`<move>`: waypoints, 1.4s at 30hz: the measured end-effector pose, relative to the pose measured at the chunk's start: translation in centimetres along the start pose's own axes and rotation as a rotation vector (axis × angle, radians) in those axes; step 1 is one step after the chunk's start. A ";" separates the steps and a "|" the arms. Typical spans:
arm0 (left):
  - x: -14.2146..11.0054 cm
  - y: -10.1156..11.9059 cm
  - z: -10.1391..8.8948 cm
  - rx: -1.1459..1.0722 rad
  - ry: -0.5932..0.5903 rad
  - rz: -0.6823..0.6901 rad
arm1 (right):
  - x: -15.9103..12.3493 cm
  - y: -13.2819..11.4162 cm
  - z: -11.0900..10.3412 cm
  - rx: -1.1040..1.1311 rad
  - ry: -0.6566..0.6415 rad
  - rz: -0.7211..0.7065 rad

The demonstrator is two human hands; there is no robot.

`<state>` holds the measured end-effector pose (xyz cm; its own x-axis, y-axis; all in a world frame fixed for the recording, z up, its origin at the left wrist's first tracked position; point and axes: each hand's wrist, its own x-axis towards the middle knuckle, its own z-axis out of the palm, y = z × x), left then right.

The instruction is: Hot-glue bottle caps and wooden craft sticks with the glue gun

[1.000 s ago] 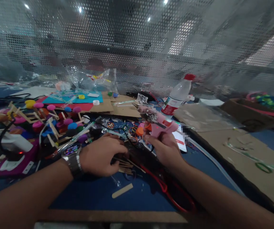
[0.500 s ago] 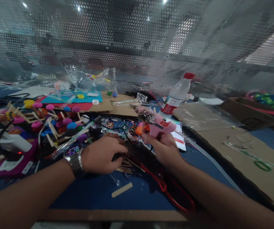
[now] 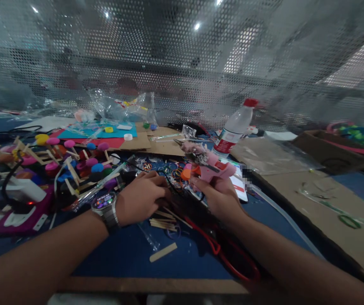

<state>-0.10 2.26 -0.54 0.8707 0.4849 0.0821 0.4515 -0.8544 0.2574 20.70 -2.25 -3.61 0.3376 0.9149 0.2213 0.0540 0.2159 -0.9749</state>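
Observation:
My right hand [image 3: 223, 201] is wrapped round the handle of a pink glue gun [image 3: 215, 167], whose tip points up and to the left. A greyish, fuzzy mass clings to the front of the gun, and its trigger is orange. With fingers curled down and close together, my left hand [image 3: 144, 197] reaches in among the clutter at the middle of the table. Shadow hides its fingertips and anything between them. Just below that hand lie several wooden craft sticks [image 3: 163, 222]. A single craft stick [image 3: 163, 252] rests nearer the table's front edge.
Scissors with red handles [image 3: 239, 267] lie below my right hand. A red-capped bottle [image 3: 233, 131] stands behind the glue gun. On the left are colourful stick-and-pompom pieces [image 3: 89, 163] and a purple power strip [image 3: 23, 220]. Cardboard [image 3: 321, 207] covers the right side.
My left hand's thumb and fingers have drawn closer together, and more craft sticks show below it. The right hand keeps its hold on the glue gun. The view has shifted slightly.

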 end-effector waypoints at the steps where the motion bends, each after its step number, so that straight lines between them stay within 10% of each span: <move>1: 0.0 -0.1 0.0 0.019 0.002 -0.008 | 0.0 0.0 0.0 0.000 0.002 -0.001; 22: -0.3 -1.9 -1.3 0.193 0.208 -0.295 | 0.0 0.3 -0.3 -0.063 -0.011 -0.043; 29: -0.8 -0.2 -1.1 -0.143 0.002 0.086 | 0.0 0.0 -0.2 -0.060 -0.008 -0.036; 42: -0.9 0.1 -1.1 -0.243 -0.069 0.134 | -0.2 -0.2 -0.2 -0.068 -0.023 -0.053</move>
<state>-1.01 1.91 0.44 0.9346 0.3493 0.0677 0.2782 -0.8362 0.4727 20.81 -2.53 -3.42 0.3113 0.9104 0.2726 0.1350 0.2416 -0.9609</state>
